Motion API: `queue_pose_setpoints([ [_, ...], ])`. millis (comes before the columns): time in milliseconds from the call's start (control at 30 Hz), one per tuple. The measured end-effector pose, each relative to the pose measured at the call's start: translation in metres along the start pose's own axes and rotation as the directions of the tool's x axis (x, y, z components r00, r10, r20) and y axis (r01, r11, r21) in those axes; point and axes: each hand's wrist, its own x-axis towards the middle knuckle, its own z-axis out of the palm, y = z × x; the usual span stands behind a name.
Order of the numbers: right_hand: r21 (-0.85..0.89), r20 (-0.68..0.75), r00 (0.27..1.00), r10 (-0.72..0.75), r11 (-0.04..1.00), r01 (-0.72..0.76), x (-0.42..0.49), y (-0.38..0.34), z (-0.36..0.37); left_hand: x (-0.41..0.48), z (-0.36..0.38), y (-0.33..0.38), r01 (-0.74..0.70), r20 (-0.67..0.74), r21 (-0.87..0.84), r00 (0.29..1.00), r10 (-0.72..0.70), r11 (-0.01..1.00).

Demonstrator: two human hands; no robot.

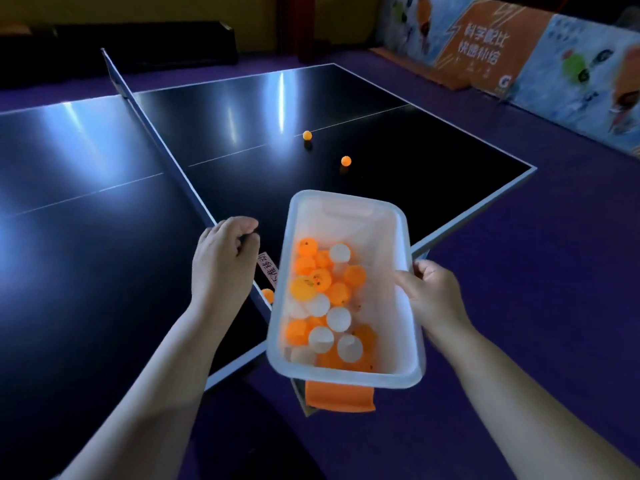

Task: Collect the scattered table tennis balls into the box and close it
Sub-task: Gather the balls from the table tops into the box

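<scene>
Translucent box [346,227], orange and white balls [320,280]

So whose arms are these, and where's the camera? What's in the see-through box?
The camera sits on a person's head and looks down, so you see their own arms. The right hand holds a see-through box by its side edge, over the edge of a table tennis table. The box is open, with orange and white balls piled inside. The left hand is by the net, fingers curled; I cannot tell if it holds anything. Farther out on the table lie a far orange ball and a nearer orange ball.
</scene>
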Motion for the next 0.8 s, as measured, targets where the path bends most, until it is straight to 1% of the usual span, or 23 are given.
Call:
queue_pose_setpoints([
  [67,0.03,-0.017,0.998,0.062,0.998,-0.061,0.005,0.017,-0.021,-0.008,0.018,-0.006,0.142,0.087,-0.017,0.986,-0.14,0.99],
  [100,0.041,-0.014,0.996,0.086,0.996,-0.085,0.008,0.025,-0.03,-0.01,0.026,-0.008,0.187,0.128,0.008,0.974,-0.187,0.982],
  [167,0.042,-0.002,0.994,0.113,0.993,-0.112,0.014,0.038,-0.046,-0.011,0.042,-0.013,0.203,0.197,0.095,0.956,-0.219,0.975],
  [267,0.018,0.003,0.995,0.104,0.994,-0.104,0.025,0.055,-0.062,-0.007,0.068,-0.018,0.156,0.305,0.255,0.924,-0.233,0.954],
  [367,-0.021,0.002,0.996,0.092,0.996,-0.092,0.041,0.072,-0.072,0.002,0.103,-0.026,0.116,0.441,0.4,0.845,-0.302,0.909],
  [500,-0.06,0.024,0.994,0.103,0.993,-0.102,0.069,0.092,-0.077,0.018,0.144,-0.04,-0.05,0.575,0.573,0.736,-0.357,0.818],
  [567,-0.081,0.039,0.993,0.111,0.991,-0.107,0.089,0.1,-0.077,0.025,0.16,-0.048,-0.088,0.597,0.627,0.693,-0.404,0.774],
  [633,-0.102,0.063,0.991,0.121,0.988,-0.114,0.112,0.104,-0.077,0.031,0.175,-0.057,-0.106,0.589,0.68,0.668,-0.454,0.726],
  [700,-0.125,0.093,0.987,0.129,0.985,-0.117,0.139,0.105,-0.077,0.036,0.187,-0.063,-0.11,0.556,0.739,0.656,-0.51,0.664],
  [800,-0.157,0.153,0.979,0.134,0.981,-0.11,0.177,0.099,-0.077,0.04,0.204,-0.07,-0.064,0.481,0.804,0.655,-0.583,0.591],
])
